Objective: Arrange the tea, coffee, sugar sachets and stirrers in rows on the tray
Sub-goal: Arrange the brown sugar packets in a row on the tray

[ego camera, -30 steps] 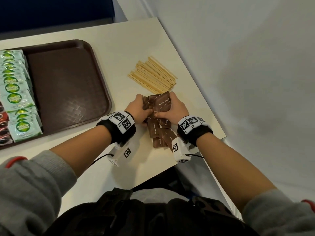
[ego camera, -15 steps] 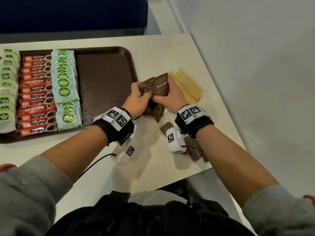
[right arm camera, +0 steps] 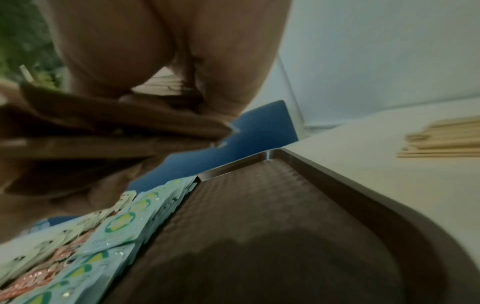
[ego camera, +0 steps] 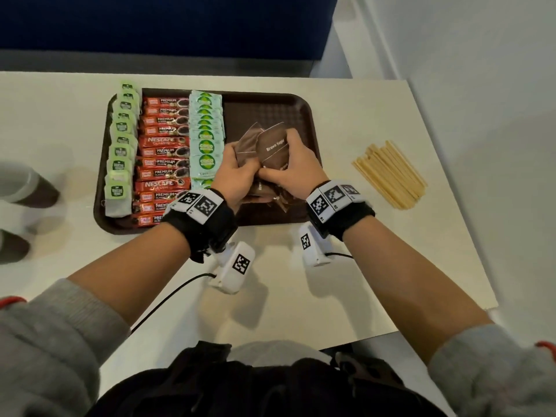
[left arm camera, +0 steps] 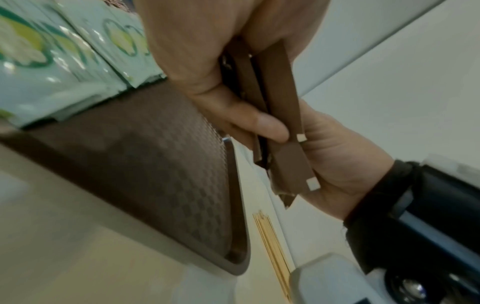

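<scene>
Both hands hold one bunch of brown sugar sachets (ego camera: 272, 149) above the bare right half of the brown tray (ego camera: 304, 115). My left hand (ego camera: 239, 173) grips the bunch from the left, my right hand (ego camera: 293, 170) from the right. In the left wrist view the sachets (left arm camera: 280, 115) are pinched edge-on between both hands. The tray's left half carries a row of green tea bags (ego camera: 120, 152), a row of red coffee sticks (ego camera: 164, 158) and a row of pale teal sachets (ego camera: 206, 136). Wooden stirrers (ego camera: 389, 174) lie in a pile on the table right of the tray.
The white table (ego camera: 301, 296) ends at its right edge close to the stirrers, with a pale wall beyond. Paper cups (ego camera: 24, 188) stand at the far left. A dark blue panel (ego camera: 168, 22) stands behind the table.
Both hands lifted the bunch of sugar sachets off the table near the stirrers and carried it left, over the tray's bare right half. The view shifted left with them.
</scene>
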A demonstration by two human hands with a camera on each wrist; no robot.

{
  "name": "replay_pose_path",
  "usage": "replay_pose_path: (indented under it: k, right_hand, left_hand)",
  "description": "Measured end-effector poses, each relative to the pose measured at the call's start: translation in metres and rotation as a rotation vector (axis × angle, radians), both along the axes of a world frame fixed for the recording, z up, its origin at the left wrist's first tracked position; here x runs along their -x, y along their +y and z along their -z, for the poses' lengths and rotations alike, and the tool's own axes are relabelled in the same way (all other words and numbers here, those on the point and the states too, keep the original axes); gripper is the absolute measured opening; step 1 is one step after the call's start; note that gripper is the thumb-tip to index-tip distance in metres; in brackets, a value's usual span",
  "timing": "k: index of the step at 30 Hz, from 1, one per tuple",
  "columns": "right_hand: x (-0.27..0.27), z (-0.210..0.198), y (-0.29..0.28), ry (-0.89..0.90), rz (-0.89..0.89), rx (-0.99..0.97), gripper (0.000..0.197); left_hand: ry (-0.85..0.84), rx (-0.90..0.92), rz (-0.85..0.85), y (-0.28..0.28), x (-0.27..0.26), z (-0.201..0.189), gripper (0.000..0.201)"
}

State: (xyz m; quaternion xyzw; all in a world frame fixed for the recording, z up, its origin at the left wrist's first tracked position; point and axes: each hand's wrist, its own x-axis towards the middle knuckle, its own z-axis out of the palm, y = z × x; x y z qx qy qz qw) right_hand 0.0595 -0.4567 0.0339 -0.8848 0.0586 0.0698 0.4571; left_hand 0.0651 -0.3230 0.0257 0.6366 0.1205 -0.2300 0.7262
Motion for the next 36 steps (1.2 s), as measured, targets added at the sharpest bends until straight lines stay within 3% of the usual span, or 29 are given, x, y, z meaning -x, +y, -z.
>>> replay_pose_path:
  k: [7, 17, 25, 34, 36]
  right_hand:
    - [-0.009, 0.001, 0.037, 0.005, 0.017, 0.018, 0.067]
    - [0.013, -0.006, 0.026, 0.043, 0.081, 0.066, 0.057]
    - [0.046, -0.018, -0.018, 0.227, -0.009, 0.071, 0.097]
    - [0.079, -0.001, -0.083, 0.376, 0.122, -0.124, 0.124]
    - [0.082, 0.002, -0.090, 0.369, 0.134, -0.103, 0.116]
  left_hand:
    - [0.048, 0.081, -0.019, 0.037, -0.018, -0.006, 0.030]
    - [0.007, 0.093, 0.041, 0.023, 0.001, -0.003, 0.050]
    - [-0.020, 0.094, 0.046, -0.019, 0.022, 0.013, 0.038]
    - [0.025, 0.120, 0.134, -0.076, 0.046, 0.028, 0.031]
    - [0.031, 0.126, 0.141, -0.083, 0.047, 0.029, 0.031]
